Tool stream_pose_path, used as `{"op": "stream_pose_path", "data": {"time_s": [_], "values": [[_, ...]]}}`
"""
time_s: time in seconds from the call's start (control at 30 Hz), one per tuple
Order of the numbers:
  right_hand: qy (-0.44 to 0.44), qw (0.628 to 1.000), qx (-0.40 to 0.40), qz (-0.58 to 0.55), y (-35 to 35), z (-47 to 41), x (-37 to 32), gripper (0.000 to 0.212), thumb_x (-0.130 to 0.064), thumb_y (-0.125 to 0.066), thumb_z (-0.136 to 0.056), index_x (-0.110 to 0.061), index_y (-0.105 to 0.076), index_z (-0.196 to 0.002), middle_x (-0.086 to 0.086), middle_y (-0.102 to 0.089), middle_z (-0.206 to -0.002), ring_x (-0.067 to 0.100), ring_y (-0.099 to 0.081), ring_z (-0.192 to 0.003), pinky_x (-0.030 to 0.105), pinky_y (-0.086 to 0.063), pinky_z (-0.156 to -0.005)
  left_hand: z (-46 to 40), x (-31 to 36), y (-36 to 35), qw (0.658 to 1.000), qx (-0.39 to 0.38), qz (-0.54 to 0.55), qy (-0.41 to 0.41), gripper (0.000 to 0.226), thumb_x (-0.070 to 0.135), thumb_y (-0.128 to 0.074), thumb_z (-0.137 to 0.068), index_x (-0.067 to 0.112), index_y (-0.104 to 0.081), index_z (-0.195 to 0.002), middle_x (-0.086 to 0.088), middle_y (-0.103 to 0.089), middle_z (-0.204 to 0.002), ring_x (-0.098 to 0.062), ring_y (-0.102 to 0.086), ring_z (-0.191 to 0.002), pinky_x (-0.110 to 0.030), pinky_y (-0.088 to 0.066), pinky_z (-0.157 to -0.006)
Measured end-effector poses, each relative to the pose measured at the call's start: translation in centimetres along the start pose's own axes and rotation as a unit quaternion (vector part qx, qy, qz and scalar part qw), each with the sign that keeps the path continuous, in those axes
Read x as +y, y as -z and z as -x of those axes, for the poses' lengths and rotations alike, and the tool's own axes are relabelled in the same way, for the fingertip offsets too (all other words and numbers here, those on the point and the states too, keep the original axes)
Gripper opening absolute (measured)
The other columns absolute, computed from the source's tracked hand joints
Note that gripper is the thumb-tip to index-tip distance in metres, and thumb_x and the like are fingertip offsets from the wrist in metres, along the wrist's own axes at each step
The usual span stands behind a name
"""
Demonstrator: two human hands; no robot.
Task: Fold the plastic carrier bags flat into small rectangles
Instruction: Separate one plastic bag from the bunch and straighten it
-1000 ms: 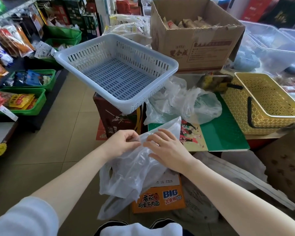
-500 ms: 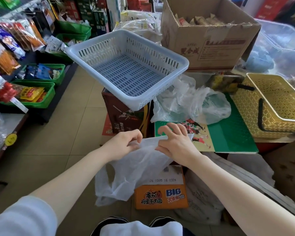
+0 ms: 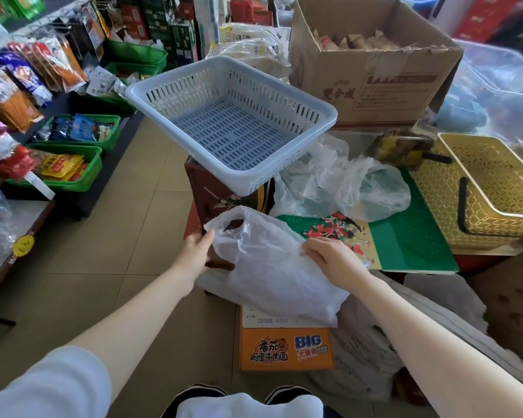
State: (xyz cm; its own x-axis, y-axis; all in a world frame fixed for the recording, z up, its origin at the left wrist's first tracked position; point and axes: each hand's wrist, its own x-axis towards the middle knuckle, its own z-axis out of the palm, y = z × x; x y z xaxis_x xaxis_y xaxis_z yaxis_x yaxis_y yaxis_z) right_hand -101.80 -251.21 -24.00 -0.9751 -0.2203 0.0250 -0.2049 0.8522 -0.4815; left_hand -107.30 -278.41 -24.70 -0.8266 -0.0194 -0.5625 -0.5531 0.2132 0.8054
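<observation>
A thin translucent white carrier bag (image 3: 272,273) is spread wide between my hands, its handle loop up at the far left. My left hand (image 3: 197,251) lies with straight fingers against the bag's left edge near the handle. My right hand (image 3: 329,257) has its fingers curled on the bag's right edge and pinches the film. A loose heap of more clear plastic bags (image 3: 344,185) lies beyond on the green printed board (image 3: 414,239).
A pale blue slotted basket (image 3: 302,146) sits tilted on a dark red carton (image 3: 212,200). A yellow handled basket (image 3: 495,218) stands right, a big cardboard box (image 3: 375,76) behind. An orange noodle carton (image 3: 284,348) is below the bag. Green snack crates (image 3: 70,182) line the aisle left.
The bag went from hanging bunched between my close-set hands to being pulled open and wide. My hands have moved apart, the left one out to the handle side.
</observation>
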Motion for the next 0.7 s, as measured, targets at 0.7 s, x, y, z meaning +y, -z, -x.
{"op": "stream_pose_path", "data": {"time_s": [0.7], "values": [[0.007,0.978,-0.094,0.187,-0.7,4.1,0.3,0.043,-0.052,-0.053,-0.086,-0.026,-0.054,-0.120,-0.007,-0.058,-0.112,0.020,-0.058,-0.092,0.029,-0.044,-0.063,-0.5,-2.3,2.4,0.980,-0.015,0.196,0.040,0.031,-0.008,-0.028,-0.091,0.007,-0.055,-0.087,-0.016,-0.052,-0.091,-0.023,-0.054,-0.068,-0.029,-0.050,-0.055]]}}
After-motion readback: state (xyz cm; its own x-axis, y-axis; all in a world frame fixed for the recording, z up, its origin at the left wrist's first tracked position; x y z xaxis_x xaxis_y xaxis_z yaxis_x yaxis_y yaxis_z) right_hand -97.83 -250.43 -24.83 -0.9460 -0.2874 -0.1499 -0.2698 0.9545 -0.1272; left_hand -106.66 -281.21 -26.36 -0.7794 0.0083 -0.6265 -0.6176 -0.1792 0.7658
